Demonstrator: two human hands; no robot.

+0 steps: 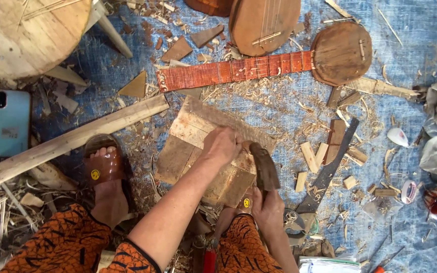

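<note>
My left hand (222, 145) rests closed on a flat board made of joined wood pieces (193, 132), pressing something small against it; what it pinches is hidden. My right hand (268, 207) grips the lower end of a dark, worn wooden piece (264, 166) that stands nearly upright beside the left hand, over the board's right edge. My two feet in brown sandals (102, 164) frame the board on the blue tarp.
A small stringed instrument with a red fretted neck (238, 70) and round body lies beyond the board. A hand saw (324, 174), wood offcuts (309, 156), a long plank (77, 136), a blue phone (10, 123) and a round wooden stool (26, 33) surround me.
</note>
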